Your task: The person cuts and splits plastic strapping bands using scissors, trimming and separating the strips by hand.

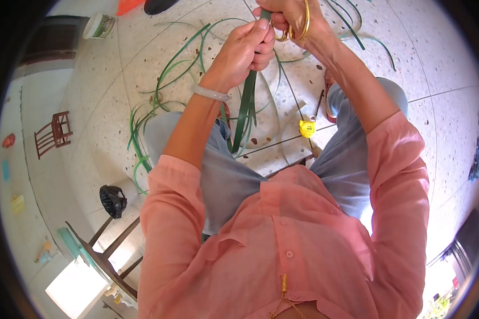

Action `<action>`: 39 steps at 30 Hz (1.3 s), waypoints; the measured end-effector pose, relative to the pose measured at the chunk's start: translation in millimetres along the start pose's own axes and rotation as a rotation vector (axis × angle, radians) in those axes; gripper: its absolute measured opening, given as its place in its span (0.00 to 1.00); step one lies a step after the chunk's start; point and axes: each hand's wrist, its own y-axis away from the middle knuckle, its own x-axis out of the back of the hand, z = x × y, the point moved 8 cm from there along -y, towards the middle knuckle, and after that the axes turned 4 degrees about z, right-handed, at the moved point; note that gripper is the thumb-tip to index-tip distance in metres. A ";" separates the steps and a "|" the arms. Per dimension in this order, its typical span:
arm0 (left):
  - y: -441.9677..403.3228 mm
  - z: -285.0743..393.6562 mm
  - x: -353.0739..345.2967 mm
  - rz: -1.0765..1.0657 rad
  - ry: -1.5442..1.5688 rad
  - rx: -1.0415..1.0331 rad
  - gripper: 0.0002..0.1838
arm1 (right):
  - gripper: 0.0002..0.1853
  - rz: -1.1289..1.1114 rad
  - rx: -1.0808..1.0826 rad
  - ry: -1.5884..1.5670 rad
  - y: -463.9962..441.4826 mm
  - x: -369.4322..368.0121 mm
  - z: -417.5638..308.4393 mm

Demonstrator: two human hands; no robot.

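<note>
Near the top centre, my left hand point(246, 49) is closed round a dark green strip point(244, 111), which hangs down between my knees. Touching it on the right, my right hand point(292, 18) has its fingers closed on the upper part of the strip. Gold-handled scissors point(305, 22) hang at my right hand, with one loop against the palm and wrist; their blades are hidden. More thin green strips point(162, 74) lie curled on the floor to the left, and others lie at the upper right.
A yellow tape measure point(307, 128) lies on the tiled floor point(436, 122) between my knees. A white bucket point(98, 26) stands at the upper left, a small brown chair point(53, 134) at the left. Below it are a black bag point(113, 201) and dark wooden furniture legs point(120, 237).
</note>
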 end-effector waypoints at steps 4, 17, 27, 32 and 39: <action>10.0 -14.2 -4.1 -0.084 -0.028 0.088 0.19 | 0.09 0.105 -0.034 -0.136 -48.1 45.6 -17.0; 71.2 -30.2 7.7 -0.296 0.082 0.328 0.18 | 0.04 0.446 0.105 -0.386 -85.8 190.5 -49.1; 61.1 -55.6 32.7 -0.161 -0.075 0.331 0.17 | 0.09 0.160 0.137 -0.470 -136.3 217.8 -44.6; 62.1 -53.7 36.8 -0.133 -0.081 0.283 0.16 | 0.11 0.365 0.249 -0.389 -100.6 195.8 -57.2; 77.1 -34.8 23.8 -0.232 -0.005 0.272 0.14 | 0.11 0.314 0.214 -0.404 -104.6 207.4 -52.9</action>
